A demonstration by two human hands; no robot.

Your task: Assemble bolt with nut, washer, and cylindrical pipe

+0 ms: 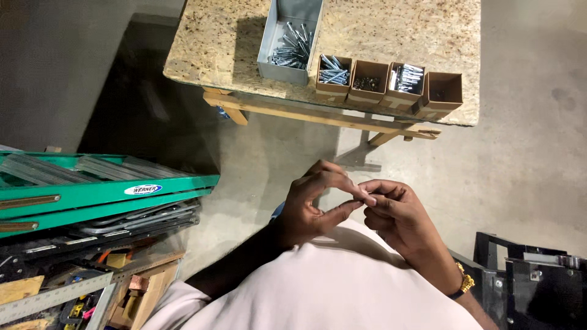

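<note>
We see both hands raised together in front of the chest, above the pale shirt (342,287). The left hand (312,208) is curled, wrist bent, thumb and forefinger arched into a ring, fingertips (358,194) meeting the right hand (397,217). The right hand has fingers folded inward, knuckles up, thumb tip pressed against the left fingertips. Hands are touching at the tips, pinched on something tiny between them; we cannot tell what it is, too small and hidden by the fingers. A gold bracelet (465,284) sits on the right wrist. The left forearm runs down and left from the hand, the right forearm down and right. Landmark is the chipboard table (391,36), at the top of the view. On the table's near edge sit four small cardboard boxes (388,85) in a row, touching side by side; some hold silver screws, one holds dark small parts. Just beside the boxes, on the table, a grey metal tray (290,36) holds long screws. The hands are well apart from the table, over the concrete floor (520,171) below it. Well left of the table lies a green ladder (104,192) over a pile of tools. Below and right of the table is a black metal frame (532,281), near the right wrist.
</note>
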